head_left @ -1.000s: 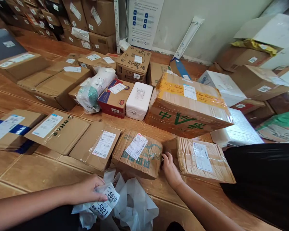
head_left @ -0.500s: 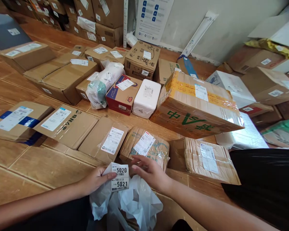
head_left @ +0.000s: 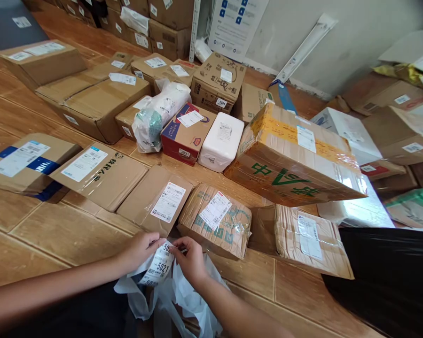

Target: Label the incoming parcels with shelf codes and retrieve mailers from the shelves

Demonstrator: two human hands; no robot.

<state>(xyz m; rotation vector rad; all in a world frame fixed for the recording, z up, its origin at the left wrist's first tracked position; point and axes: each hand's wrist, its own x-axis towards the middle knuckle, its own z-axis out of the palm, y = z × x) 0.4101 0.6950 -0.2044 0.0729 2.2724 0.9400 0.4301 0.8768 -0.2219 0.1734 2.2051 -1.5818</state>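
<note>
My left hand point(head_left: 141, 248) and my right hand point(head_left: 189, 258) both pinch a white strip of number labels point(head_left: 159, 267) that reads 5021, low in the middle of the view. Crumpled white backing paper point(head_left: 183, 300) hangs under the strip. Just beyond my hands lie a taped brown parcel with green print point(head_left: 229, 232) and a flat cardboard parcel point(head_left: 141, 202), each with a shipping label on top.
Many cardboard parcels cover the wooden floor: a large box with green characters point(head_left: 292, 164), a white foam box point(head_left: 220, 143), a red and blue box point(head_left: 185, 134), a bubble-wrapped bundle point(head_left: 155, 117). A black bag point(head_left: 387, 277) lies at the right.
My right hand left the parcels and came back to the label strip, which it now pinches together with my left hand. The strip has tilted, and the view has shifted.
</note>
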